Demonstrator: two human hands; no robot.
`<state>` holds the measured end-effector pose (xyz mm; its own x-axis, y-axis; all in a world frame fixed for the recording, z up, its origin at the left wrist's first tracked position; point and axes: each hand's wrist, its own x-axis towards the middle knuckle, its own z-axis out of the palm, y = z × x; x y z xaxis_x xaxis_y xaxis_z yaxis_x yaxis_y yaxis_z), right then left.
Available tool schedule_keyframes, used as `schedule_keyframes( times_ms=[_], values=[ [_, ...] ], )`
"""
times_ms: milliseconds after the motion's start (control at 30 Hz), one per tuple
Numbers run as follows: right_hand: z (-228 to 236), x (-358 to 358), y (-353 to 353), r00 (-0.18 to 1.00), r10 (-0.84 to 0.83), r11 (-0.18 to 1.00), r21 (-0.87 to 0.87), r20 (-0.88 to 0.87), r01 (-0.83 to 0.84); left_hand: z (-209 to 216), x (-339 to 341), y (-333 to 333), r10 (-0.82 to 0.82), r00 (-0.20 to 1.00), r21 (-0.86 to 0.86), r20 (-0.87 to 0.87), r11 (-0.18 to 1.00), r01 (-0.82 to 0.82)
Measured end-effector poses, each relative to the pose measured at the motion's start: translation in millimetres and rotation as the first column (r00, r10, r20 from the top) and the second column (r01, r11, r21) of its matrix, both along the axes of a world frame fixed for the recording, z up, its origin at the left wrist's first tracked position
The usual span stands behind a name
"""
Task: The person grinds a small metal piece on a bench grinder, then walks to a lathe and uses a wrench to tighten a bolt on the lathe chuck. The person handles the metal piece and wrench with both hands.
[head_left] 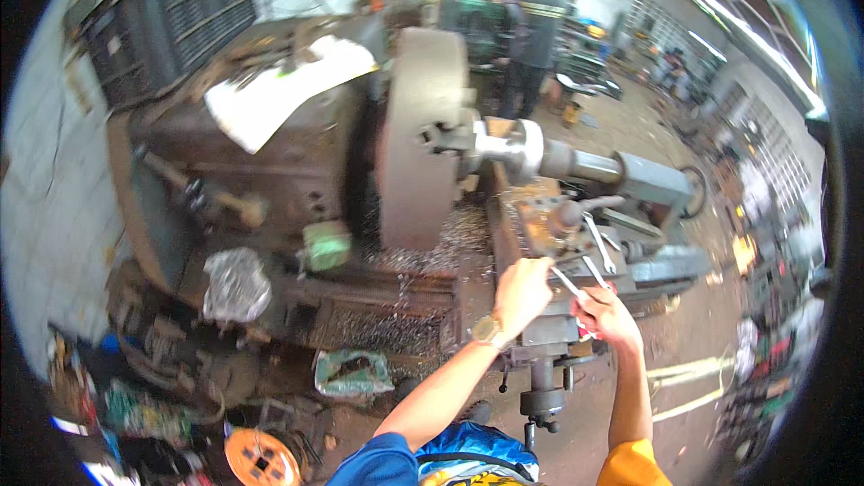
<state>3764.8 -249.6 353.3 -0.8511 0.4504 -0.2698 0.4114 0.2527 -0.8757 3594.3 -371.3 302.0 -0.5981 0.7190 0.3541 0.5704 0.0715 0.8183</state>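
My left hand (522, 295), with a watch on its wrist, is closed beside the carriage of a large metal lathe. What it holds, if anything, is hidden. To its right, my right hand (608, 315) is wrapped round a tool with slim bright metal bars (566, 282) and a bit of red near the palm; its exact kind is blurred. Just beyond the hands, an open-ended wrench (599, 244) lies on the carriage near the tool post handle (576, 209). A shiny round workpiece (527, 149) sits between the big chuck (419, 139) and the tailstock (657, 182).
White paper (279, 94) lies on the headstock, with a hammer-like tool (245, 209) and a green block (326, 246) nearby. Metal chips (387, 326) cover the bed. A plastic bag (236, 284) and an orange reel (261, 457) are at left. Another person (533, 40) stands beyond the lathe.
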Motion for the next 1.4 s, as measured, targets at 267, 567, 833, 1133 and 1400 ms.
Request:
schedule_keyframes(
  times_ms=[267,567,833,1133,1400],
  values=[
    [-12.6,-4.6,-38.0,0.975,-0.216,0.938,0.268,-0.046,0.221,4.6,-0.4,0.1,-0.025,0.996,-0.026,-0.090,0.999,0.023],
    [-23.6,-44.3,-146.8,0.592,-0.785,0.364,-0.909,-0.182,0.203,7.8,-12.3,-2.8,-0.216,0.975,-0.037,0.052,0.975,0.218],
    [-30.1,-32.7,-135.4,0.707,-0.660,0.398,-0.917,-0.253,0.043,23.5,-30.7,-11.0,-0.363,0.915,0.050,0.174,0.932,0.360],
    [5.9,3.4,10.2,0.969,0.130,0.930,0.365,-0.209,-0.046,51.6,-26.9,-19.5,-0.347,0.938,-0.065,-0.011,0.936,0.346],
    [2.7,-22.8,66.6,0.944,0.312,0.830,0.515,-0.109,-0.215,36.0,-19.8,-6.5,-0.178,0.978,-0.102,-0.112,0.981,0.167]
  ],
)
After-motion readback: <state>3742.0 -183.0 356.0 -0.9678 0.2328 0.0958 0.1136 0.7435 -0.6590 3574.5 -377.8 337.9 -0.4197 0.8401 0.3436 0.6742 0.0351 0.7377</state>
